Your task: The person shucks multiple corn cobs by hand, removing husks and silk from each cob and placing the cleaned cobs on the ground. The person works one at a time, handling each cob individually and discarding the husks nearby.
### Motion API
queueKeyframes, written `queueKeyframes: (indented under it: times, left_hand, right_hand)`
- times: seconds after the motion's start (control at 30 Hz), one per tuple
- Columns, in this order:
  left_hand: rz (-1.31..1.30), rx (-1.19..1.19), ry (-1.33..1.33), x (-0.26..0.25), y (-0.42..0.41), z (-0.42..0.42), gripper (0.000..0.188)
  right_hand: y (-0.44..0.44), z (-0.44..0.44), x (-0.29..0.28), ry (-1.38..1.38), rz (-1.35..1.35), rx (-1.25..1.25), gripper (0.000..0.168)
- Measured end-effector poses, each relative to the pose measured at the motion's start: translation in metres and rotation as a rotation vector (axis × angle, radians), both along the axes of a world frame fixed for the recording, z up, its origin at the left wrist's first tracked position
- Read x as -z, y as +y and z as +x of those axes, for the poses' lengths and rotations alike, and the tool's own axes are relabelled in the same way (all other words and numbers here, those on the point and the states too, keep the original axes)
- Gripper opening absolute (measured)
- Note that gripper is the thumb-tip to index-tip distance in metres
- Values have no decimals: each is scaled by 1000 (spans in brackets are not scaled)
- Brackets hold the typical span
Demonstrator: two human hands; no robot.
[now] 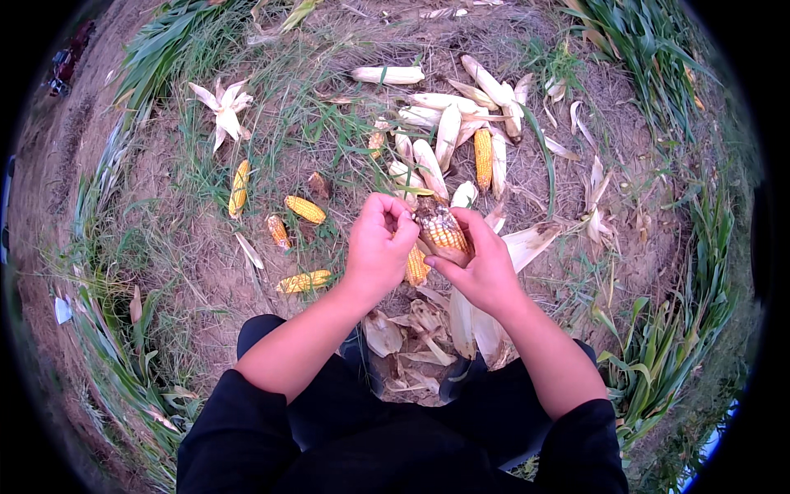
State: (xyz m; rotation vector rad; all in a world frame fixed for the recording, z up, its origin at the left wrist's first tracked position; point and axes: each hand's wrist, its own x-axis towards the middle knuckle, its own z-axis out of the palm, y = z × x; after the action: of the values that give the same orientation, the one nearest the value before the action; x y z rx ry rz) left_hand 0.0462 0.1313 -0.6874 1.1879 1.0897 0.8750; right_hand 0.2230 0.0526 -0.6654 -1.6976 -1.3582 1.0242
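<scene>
My right hand [484, 259] holds a corn cob [445, 231] with a dark, damaged tip, its pale husk peeled back and hanging below. Close at the cob's left side is my left hand [384, 244], thumb and fingertips pinched together near the tip; whether something thin is between them is hidden. Beneath, between the hands, a yellow corn cob [416, 267] lies partly covered. Beyond the hands lies a heap of corn ears in husks [449, 136], with a bare yellow cob [483, 159] at its right.
Several husked cobs [305, 210] are spread on the soil at left. Loose dry husks [426, 324] lie between my feet, and an opened empty husk [226, 112] lies at upper left. Green corn stalks [666, 370] border the right side; more stalks [163, 49] stretch along the left.
</scene>
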Motion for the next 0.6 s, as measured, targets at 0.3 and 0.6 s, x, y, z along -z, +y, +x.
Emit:
queueKeyframes:
  times: [0.3, 0.6]
  left_hand:
    - [-86, 37, -216, -1, -2, 2, 13]
    - [27, 111, -57, -12, -1, -1, 16]
  right_hand:
    - [-2, -2, 16, 630, -136, 52, 77]
    - [-2, 1, 20, 623, -132, 32, 76]
